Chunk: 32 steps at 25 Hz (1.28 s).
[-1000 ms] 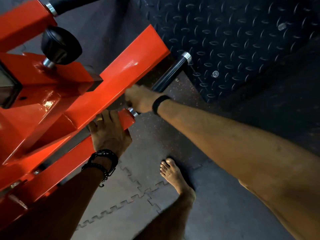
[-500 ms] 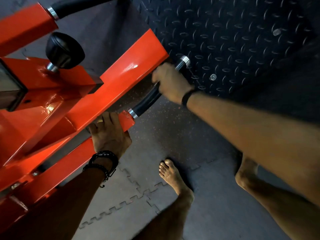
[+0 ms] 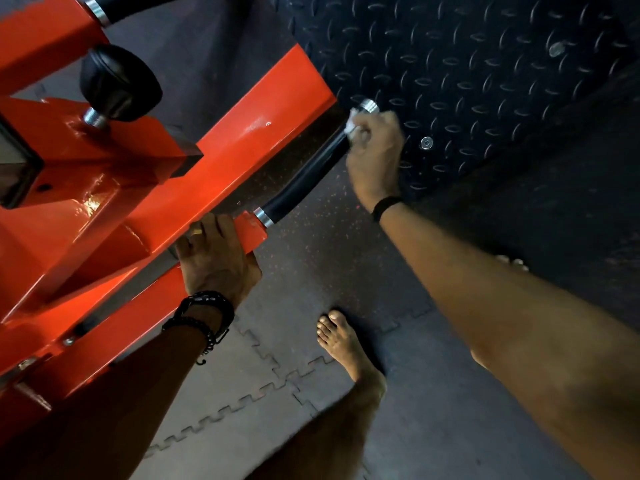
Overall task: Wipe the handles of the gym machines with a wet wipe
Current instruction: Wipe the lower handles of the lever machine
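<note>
1. The left hand (image 3: pixel 216 261) rests on the orange frame (image 3: pixel 221 157) of the gym machine, its fingers (image 3: pixel 207 233) curled over the edge of the lower bar just left of the handle's near collar; it holds nothing loose. One ring shows on a finger and dark bracelets (image 3: pixel 204 317) circle the wrist.
2. One black handle (image 3: pixel 304 178) juts from that bar, slanting up to the right, glossy, with one silver collar at each end, two in all.
3. The right hand (image 3: pixel 375 150) is at the handle's far end, fingers (image 3: pixel 360 133) curled round it with a white wet wipe (image 3: pixel 351 124) bunched under them; only a scrap of wipe shows, so its grip looks closed but is somewhat blurred. One black band (image 3: pixel 386 206) sits on this wrist.
4. One bare foot (image 3: pixel 341 341) stands on the interlocking floor mat (image 3: pixel 263 386).
5. A second black handle (image 3: pixel 128 3) and one black knob (image 3: pixel 119 83) sit at upper left.
</note>
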Motion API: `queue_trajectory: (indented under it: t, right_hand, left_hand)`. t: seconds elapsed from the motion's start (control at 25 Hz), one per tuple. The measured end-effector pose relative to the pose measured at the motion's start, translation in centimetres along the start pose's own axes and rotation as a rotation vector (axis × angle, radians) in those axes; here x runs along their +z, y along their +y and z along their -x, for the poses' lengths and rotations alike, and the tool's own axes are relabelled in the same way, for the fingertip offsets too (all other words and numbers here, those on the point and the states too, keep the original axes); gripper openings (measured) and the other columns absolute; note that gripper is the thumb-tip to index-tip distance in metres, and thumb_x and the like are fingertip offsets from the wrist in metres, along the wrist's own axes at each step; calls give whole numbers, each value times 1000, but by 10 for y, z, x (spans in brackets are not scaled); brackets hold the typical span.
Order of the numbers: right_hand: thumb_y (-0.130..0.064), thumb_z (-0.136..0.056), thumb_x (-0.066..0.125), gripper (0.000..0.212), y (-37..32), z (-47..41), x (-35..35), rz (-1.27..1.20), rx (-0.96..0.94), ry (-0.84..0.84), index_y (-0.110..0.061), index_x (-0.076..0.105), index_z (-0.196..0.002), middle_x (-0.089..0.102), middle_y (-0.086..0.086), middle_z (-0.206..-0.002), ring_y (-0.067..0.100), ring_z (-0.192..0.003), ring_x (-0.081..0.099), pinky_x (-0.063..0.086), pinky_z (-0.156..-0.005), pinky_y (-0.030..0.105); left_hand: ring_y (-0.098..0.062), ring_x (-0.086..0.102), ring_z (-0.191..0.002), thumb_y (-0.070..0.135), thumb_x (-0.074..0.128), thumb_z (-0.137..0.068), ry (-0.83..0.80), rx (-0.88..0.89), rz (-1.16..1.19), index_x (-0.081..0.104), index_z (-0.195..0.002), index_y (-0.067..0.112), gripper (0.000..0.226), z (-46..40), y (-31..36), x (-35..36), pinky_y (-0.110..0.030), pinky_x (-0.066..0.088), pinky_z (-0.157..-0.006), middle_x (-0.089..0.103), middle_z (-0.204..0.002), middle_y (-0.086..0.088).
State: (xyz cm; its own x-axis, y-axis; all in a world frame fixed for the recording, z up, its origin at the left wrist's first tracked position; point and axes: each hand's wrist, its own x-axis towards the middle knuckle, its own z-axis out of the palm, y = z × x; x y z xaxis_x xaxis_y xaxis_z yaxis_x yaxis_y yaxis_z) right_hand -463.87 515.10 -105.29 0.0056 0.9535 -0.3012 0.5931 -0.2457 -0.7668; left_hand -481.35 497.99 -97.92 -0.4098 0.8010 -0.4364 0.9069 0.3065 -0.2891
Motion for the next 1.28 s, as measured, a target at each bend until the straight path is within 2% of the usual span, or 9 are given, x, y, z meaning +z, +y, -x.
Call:
queue_trajectory:
  t: [0.12,0.24,0.32,0.4,0.48,0.68,0.88,1.0,1.28]
  right_hand:
    - [16,-83,61,21,-24,99,27,-280,-10,-145,3,67,-99,59,16,-101,7,-88,53,43,-80,2]
    - [12,-81,67,17,-32,136,17,-323,126,-348,2,71,-94,68,16,-95,16,-83,61,45,-71,3]
    - [11,-80,68,18,-35,128,-15,-293,218,-211,-1,72,-93,70,18,-93,22,-81,64,48,-69,8]
    - [10,-79,68,19,-47,114,-69,-275,192,-111,-5,72,-90,71,16,-90,26,-80,67,55,-71,24]
    - [8,-81,69,19,-67,105,-134,-259,161,-117,-9,71,-89,71,12,-90,23,-81,68,55,-72,26]
    - [-1,-82,74,9,-146,119,-315,-217,116,-93,-6,71,-88,69,-1,-83,10,-76,65,52,-71,14]
    - [-2,-80,76,9,-246,142,-460,-244,-1,-131,-8,71,-85,68,-7,-76,-2,-67,62,51,-67,17]
    - [0,-80,76,10,-289,133,-514,-248,-68,-115,-7,72,-85,70,-1,-80,6,-70,64,53,-69,21]
    - [0,-80,75,10,-411,50,-562,-243,-292,-178,-8,72,-85,71,1,-83,5,-73,63,49,-68,10]
  left_hand:
    - [-41,54,-95,28,73,-65,25,29,-46,42,-107,4,57,4,2,-4,-51,42,-83,52,-103,-23]
    - [-42,50,-108,41,80,-61,-122,9,-98,39,-118,2,80,3,7,-15,-53,41,-90,48,-118,-26]
    - [-46,37,-132,58,76,-66,-272,-49,-158,26,-141,0,108,8,15,-26,-60,32,-105,34,-144,-29]
    - [-46,14,-147,63,68,-75,-365,-8,-141,4,-154,0,119,29,43,-59,-63,17,-114,8,-160,-29]
    - [-44,12,-148,56,65,-83,-395,91,93,6,-155,3,106,64,86,-115,-59,18,-115,7,-161,-25]
    - [-34,46,-130,42,63,-89,-424,41,759,36,-143,14,67,171,144,-279,-47,42,-103,47,-143,-11]
    - [-26,59,-114,42,62,-89,-330,63,855,53,-130,18,48,226,137,-430,-40,49,-92,64,-123,-3]
    - [-28,64,-107,42,66,-87,-237,55,919,58,-123,18,43,223,132,-490,-43,51,-91,69,-113,-3]
    - [-25,64,-106,45,65,-88,57,-77,998,60,-121,21,41,174,100,-595,-36,49,-88,71,-105,1]
